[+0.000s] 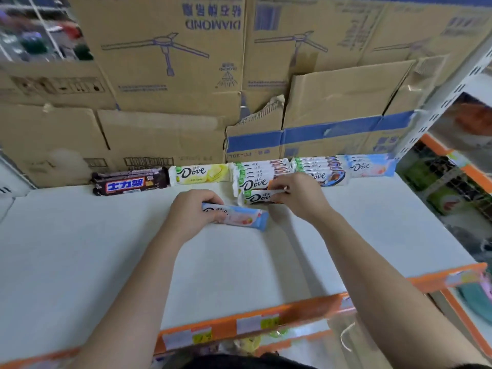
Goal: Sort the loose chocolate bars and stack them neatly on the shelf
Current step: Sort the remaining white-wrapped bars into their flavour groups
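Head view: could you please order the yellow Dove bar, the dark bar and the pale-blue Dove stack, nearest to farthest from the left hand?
1. Yellow Dove bar, just behind the left hand.
2. Dark bar, back row's left end.
3. Pale-blue Dove stack, back row's right end.
The left hand holds a loose pale-blue bar; the right hand pinches a white Dove bar.

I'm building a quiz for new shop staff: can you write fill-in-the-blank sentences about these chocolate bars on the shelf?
1. The left hand grips a pastel bar with pale ___ ends.
2. The right hand holds a white bar printed with the word ___.
3. The dark bar lies at the ___ end of the back row.
4. Behind that row stand cardboard ___.
Missing words: blue; Dove; left; boxes.
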`<move>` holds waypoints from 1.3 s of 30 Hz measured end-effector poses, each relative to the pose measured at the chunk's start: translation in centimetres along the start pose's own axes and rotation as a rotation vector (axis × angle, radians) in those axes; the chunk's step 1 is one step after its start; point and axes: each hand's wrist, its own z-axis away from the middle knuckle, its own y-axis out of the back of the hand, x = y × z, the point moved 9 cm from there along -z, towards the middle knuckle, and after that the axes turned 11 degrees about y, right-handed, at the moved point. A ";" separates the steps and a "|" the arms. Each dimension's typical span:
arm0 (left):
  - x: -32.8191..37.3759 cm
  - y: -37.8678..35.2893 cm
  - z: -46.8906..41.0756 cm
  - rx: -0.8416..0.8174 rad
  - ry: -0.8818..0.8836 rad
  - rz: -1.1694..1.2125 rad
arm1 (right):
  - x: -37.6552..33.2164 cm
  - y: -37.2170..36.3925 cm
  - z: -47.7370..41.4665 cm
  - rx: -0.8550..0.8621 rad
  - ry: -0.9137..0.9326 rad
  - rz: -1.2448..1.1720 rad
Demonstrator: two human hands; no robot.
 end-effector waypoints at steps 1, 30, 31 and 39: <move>0.0 0.0 0.5 0.038 0.021 0.011 | 0.1 -0.1 -0.6 -0.017 0.036 0.002; 0.4 -0.1 2.8 0.213 0.094 -0.111 | 1.3 -0.3 -2.3 0.167 0.223 0.015; 0.3 -0.2 2.8 0.204 0.101 -0.100 | 1.5 0.0 -2.0 0.181 0.219 0.008; 3.1 -3.1 1.9 0.197 0.088 -0.074 | 6.4 2.9 3.6 0.264 0.100 -0.058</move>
